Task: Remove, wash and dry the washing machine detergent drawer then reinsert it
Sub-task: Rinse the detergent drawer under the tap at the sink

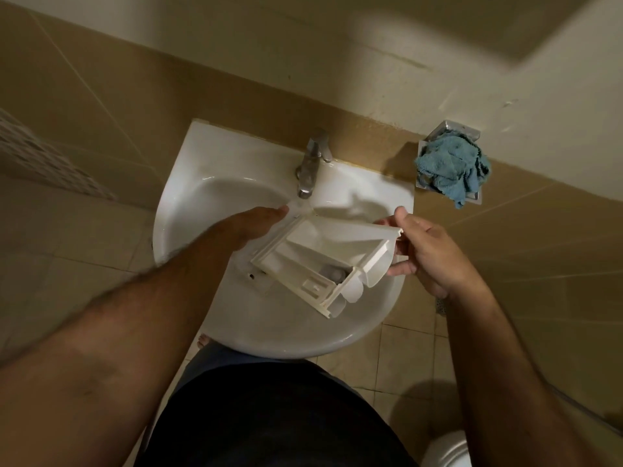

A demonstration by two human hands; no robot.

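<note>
1. Head view: the drawer [323, 261] is held over the sink [188, 183], tilted, its far corner just below the tap [312, 165]. A thin stream appears to run from the spout onto that corner; blur makes this uncertain.

2. Right hand [426, 251]: thumb on the top edge of the drawer's front panel, fingers curled beneath it. This is a pinch at one end only, and it appears to carry most of the weight.

3. Left hand [259, 220]: fingers extended along the drawer's far left edge, touching it. Whether any finger wraps under the edge cannot be told.

4. Risk: wet plastic and an end pinch. If the left hand lifts away, the drawer could pivot down and strike the basin, chipping a corner or rail.

5. Risk: water striking the angled wall could splash over the rim onto the floor tiles [401, 358], where a bare toe [202, 340] shows. Slip hazard.

6. Risk: the small insert parts in the near compartments could loosen under rinsing and fall toward the drain.

7. The cloth [451, 170] lies on a wall holder [448, 128] right of the sink, well apart from the water; drying is not yet begun.
</note>
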